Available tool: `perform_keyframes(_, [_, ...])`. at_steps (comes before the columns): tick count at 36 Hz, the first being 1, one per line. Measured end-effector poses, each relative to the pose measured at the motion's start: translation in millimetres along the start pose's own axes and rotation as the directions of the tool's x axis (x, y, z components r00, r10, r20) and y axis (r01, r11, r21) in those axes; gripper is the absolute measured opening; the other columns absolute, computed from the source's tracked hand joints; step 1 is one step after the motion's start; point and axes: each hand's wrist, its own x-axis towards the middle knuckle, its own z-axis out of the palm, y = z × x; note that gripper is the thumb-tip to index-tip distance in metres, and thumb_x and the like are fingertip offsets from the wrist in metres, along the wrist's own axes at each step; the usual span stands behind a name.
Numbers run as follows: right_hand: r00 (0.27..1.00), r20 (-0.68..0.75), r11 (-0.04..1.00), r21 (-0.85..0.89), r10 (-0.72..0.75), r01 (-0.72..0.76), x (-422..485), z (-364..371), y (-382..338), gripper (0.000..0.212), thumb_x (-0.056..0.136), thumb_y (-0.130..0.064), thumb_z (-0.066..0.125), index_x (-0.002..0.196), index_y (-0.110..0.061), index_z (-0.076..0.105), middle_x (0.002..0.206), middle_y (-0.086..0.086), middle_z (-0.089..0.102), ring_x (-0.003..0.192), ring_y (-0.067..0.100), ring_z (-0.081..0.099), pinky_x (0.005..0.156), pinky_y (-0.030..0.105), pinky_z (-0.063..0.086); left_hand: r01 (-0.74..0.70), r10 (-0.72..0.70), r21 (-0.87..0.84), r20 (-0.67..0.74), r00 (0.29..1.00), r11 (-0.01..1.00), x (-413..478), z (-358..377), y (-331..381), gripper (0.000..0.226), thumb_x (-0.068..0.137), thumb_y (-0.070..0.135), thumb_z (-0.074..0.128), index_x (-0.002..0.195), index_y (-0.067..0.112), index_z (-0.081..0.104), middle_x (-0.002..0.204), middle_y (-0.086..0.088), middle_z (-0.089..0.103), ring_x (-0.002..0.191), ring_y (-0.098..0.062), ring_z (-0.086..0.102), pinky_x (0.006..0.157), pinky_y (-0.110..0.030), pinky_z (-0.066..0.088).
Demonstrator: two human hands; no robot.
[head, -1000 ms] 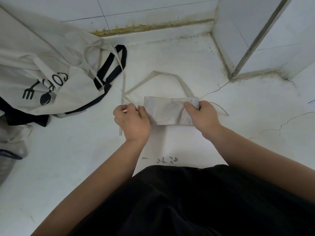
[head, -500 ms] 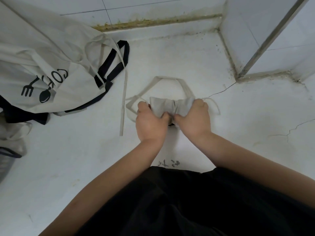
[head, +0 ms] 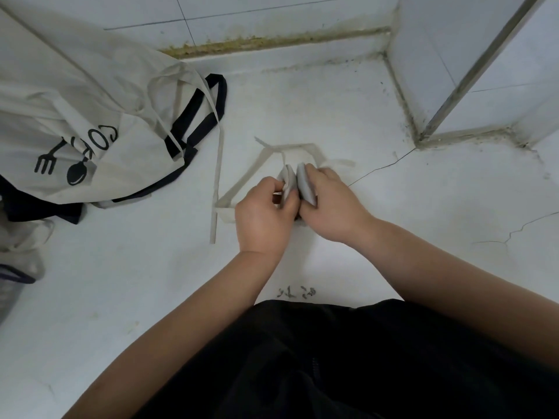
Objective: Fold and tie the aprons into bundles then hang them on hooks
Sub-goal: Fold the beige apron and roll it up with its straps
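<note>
Now, head view: gripping the folded grey apron at both ends with left hand and right hand, fingers curled tight round it. Doubled over, on the white floor. Straps looped just behind.

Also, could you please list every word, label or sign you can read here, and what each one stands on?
"COR" (the first letter could be a G), then, past a crease, a fork-shaped "E" beside a spoon icon: black print on the cream apron heaped at the left.
Dark handwritten marks on the floor: too blurred to read.
No text visible on the folded apron gripped by the left hand and right hand.
</note>
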Motion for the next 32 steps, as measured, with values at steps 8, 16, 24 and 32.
perform_keyframes(8, [0.986, -0.139, 0.989, 0.102, -0.097, 0.111, -14, 3, 1, 0.048, 0.095, -0.009, 0.051, 0.142, -0.011, 0.041, 0.129, 0.006, 0.056, 0.119, 0.020, 0.048, 0.086, 0.009, 0.028, 0.048, -0.045, -0.021, 0.105, 0.993, 0.999, 8, -7, -1, 0.025, 0.090, 0.031, 0.065, 0.079, 0.011, 0.073, 0.059, 0.010, 0.058, 0.055, 0.000, 0.051, 0.055, -0.012, 0.037])
perform_keyframes(16, [0.927, -0.330, 0.967, 0.113, -0.179, 0.227, -16, 8, -4, 0.026, 0.096, -0.007, 0.049, 0.115, -0.006, 0.067, 0.109, 0.008, 0.069, 0.104, 0.024, 0.062, 0.083, 0.014, 0.037, 0.053, -0.062, -0.179, -0.044, 0.997, 0.982, -7, -8, -3, 0.020, 0.087, 0.019, 0.069, 0.073, 0.029, 0.060, 0.071, 0.019, 0.062, 0.071, 0.008, 0.059, 0.068, -0.010, 0.046])
perform_keyframes(24, [0.958, -0.277, 0.935, 0.314, -0.075, 0.164, -16, 12, -4, 0.030, 0.095, -0.009, 0.051, 0.082, -0.027, 0.031, 0.075, -0.004, 0.057, 0.058, -0.003, 0.050, 0.057, 0.012, 0.036, -0.091, 0.084, -0.160, -0.050, 0.995, 0.983, -9, -4, -14, 0.011, 0.086, 0.007, 0.069, 0.096, 0.006, 0.073, 0.092, 0.009, 0.057, 0.078, 0.012, 0.056, 0.072, -0.002, 0.040])
perform_keyframes(32, [0.988, -0.084, 0.737, 0.675, 0.129, -0.039, -17, 10, -2, 0.020, 0.095, -0.009, 0.053, 0.080, -0.023, 0.054, 0.075, -0.004, 0.062, 0.062, 0.008, 0.051, 0.056, 0.017, 0.042, -0.052, 0.066, -0.264, 0.046, 0.997, 0.963, -8, -7, -14, 0.015, 0.090, 0.011, 0.065, 0.101, 0.014, 0.074, 0.102, 0.000, 0.068, 0.100, -0.010, 0.061, 0.094, -0.023, 0.047])
